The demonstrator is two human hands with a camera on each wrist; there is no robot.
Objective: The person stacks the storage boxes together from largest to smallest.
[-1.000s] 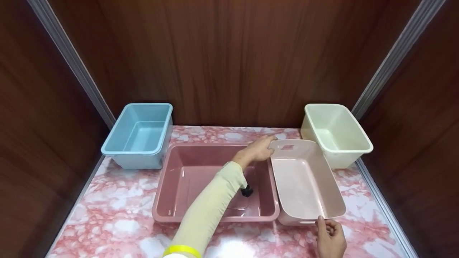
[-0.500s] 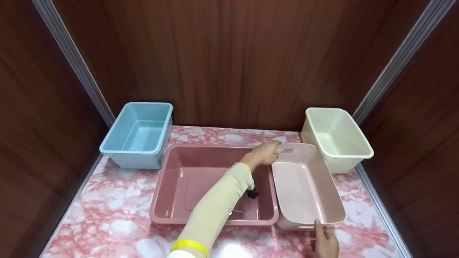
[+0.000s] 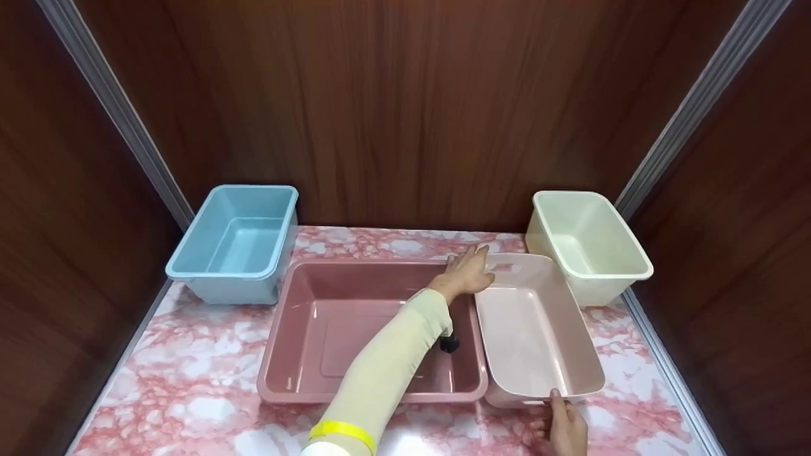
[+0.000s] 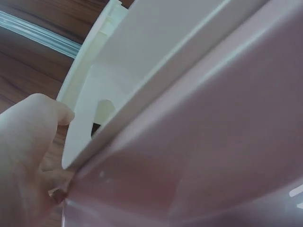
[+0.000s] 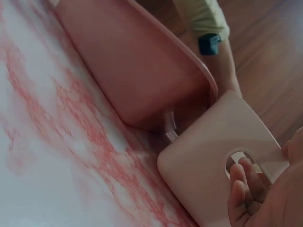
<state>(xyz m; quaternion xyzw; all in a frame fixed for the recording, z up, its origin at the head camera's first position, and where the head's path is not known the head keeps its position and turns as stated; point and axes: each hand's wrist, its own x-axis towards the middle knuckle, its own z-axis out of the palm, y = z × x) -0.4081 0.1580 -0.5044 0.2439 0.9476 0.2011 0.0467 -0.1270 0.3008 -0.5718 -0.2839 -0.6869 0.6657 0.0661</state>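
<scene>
A light pink storage bin [image 3: 519, 335] stands against the right side of a wide dark pink tub [image 3: 355, 282]. My left hand [image 3: 467, 272] is at the far left corner of the light pink bin, fingers spread, above the tub's far right corner. In the left wrist view its thumb [image 4: 64, 115] lies right at the bin's rim. My right hand [image 3: 566, 427] pinches the bin's near rim, thumb on top. The right wrist view shows its curled fingers [image 5: 239, 187] at the oval handle hole in the bin's end wall.
A light blue bin [image 3: 244, 247] stands at the back left, and a pale green bin [image 3: 589, 247] at the back right, close to the light pink one. Brown wood-grain panels [image 3: 393, 114] enclose the marbled table [image 3: 190, 380] at the back and sides.
My left hand's fingers have spread at the bin's far corner. My right hand keeps its pinch and has shifted slightly left and toward me. The bins stay nearly in place.
</scene>
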